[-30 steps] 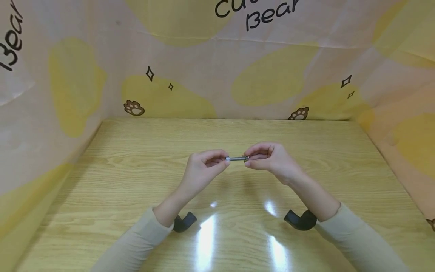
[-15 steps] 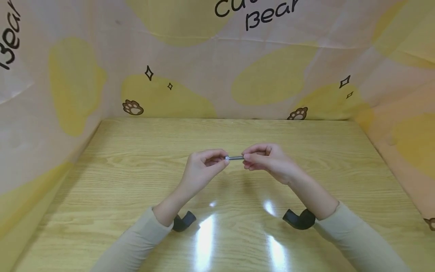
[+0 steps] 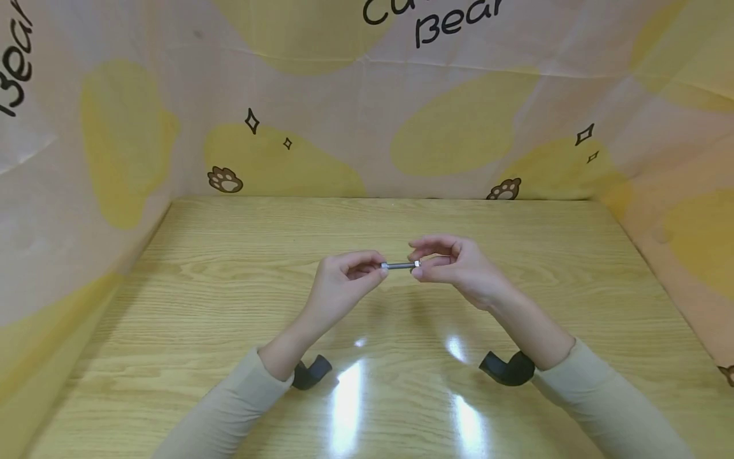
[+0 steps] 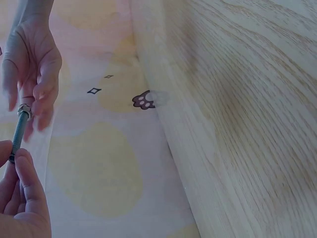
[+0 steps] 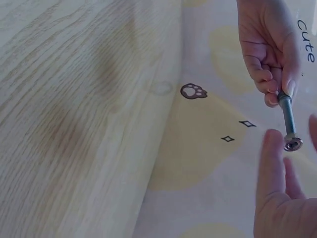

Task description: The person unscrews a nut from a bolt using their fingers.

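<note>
In the head view, my left hand (image 3: 344, 280) pinches one end of a metal bolt (image 3: 401, 265) between thumb and fingers. The bolt lies roughly level above the table. At its right end sits a shiny nut (image 3: 417, 264), with a flange visible in the right wrist view, where the nut (image 5: 293, 144) is near the bolt's tip. My right hand (image 3: 464, 271) is beside the nut with thumb and forefinger spread apart. From the right wrist, the fingers of that hand (image 5: 280, 208) stand loose around the nut without pinching it. The left fingertips hide the bolt's other end.
A wood-grain table (image 3: 229, 319) lies under both hands. Patterned cloth walls (image 3: 344, 127) rise at the back and both sides. Black curved pieces (image 3: 507, 370) show beneath both wrists.
The right fingers covered the nut half a second ago, with the thumb shifted; now they are spread and the nut shows again. The left hand keeps its pinch and has barely moved.
</note>
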Available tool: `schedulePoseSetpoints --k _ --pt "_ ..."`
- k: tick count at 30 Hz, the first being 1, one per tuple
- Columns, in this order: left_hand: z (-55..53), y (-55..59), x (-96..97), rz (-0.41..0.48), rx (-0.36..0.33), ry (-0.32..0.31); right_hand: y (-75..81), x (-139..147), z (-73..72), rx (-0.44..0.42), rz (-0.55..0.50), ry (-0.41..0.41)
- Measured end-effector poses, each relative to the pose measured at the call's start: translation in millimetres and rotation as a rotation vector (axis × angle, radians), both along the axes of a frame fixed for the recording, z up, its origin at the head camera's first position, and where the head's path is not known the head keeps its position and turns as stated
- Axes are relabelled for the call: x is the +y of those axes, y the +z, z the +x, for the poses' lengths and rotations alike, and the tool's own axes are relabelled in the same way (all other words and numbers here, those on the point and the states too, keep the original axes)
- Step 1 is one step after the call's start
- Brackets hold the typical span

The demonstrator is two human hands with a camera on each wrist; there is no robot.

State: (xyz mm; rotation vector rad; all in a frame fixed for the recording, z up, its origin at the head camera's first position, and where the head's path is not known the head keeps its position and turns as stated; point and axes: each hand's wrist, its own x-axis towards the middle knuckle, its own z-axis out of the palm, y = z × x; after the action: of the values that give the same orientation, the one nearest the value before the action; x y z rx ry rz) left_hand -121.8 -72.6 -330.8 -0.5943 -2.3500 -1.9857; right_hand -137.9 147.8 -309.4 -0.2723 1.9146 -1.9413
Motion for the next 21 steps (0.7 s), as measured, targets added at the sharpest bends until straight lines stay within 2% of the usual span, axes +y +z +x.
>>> schedulePoseSetpoints --k 3,7,12,21 --pt "0.3 0.1 0.1 -0.002 0.002 0.009 1.4 -1.1 -0.2 -0.040 0.020 0.007" --pt "0.5 0.3 0.0 -0.002 0.006 0.012 1.2 -2.5 -1.0 -0.085 -0.018 0.010" --pt "0.7 1.0 -0.9 -0.005 0.006 0.009 -0.2 -0.5 -1.2 -0.056 -0.059 0.018" --pt "0.7 2.0 0.3 -0.013 0.016 0.006 3.0 -2.3 -0.3 -0.079 0.015 0.001"
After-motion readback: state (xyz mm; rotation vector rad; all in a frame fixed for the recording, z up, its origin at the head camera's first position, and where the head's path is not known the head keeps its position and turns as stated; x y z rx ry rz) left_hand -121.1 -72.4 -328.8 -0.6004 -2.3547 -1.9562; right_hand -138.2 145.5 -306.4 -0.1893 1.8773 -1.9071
